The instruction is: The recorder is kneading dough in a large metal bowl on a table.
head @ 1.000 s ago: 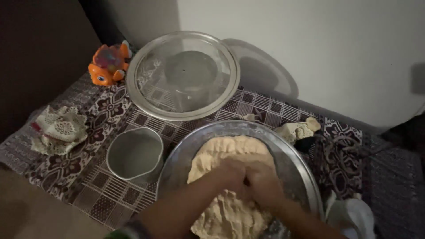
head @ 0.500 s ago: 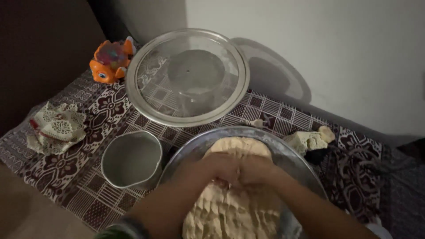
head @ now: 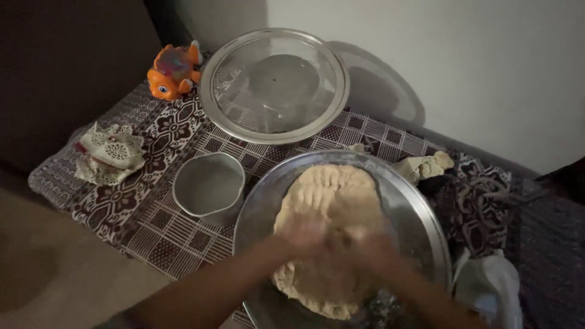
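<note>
From my head camera, my left hand [head: 303,231] and my right hand [head: 372,244] press side by side on the dough [head: 329,201] in the big metal tray [head: 420,213]. They are blurred, so I cannot tell if they are clenched. A small pot [head: 209,190] stands just beside the tray.

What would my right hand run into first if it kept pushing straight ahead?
More dough: the right hand already presses on it, pointing toward the far rim of the metal tray. The hand is blurred, so the direction is approximate.
</note>
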